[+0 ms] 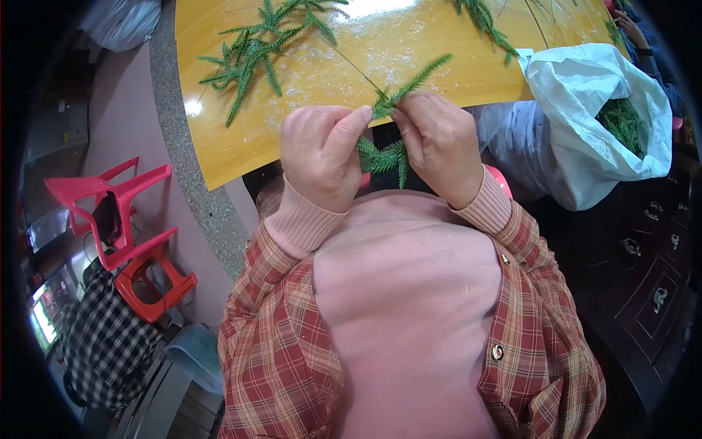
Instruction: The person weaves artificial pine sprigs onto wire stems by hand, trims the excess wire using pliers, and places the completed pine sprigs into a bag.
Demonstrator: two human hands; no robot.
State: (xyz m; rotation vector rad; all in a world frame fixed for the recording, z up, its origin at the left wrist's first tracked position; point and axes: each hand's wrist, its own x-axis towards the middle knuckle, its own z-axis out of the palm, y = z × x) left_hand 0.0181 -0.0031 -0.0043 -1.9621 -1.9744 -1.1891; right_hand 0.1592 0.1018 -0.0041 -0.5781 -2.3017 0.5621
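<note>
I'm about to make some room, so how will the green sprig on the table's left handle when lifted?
The green sprig is probably light, its branches being slim. They may flex, since several curve. It seems unlikely to roll, with branches splayed across the table.

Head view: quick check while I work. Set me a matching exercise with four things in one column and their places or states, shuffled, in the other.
Things:
1. Green sprig
2. White sack
3. Yellow table
4. Pink plastic seat

Places or states:
A. Open-mouthed, with greenery inside
B. At the picture's left, apart from the table
C. Held by the left hand and right hand
D. Under loose green branches

Pairs: 1-C, 2-A, 3-D, 4-B
</note>
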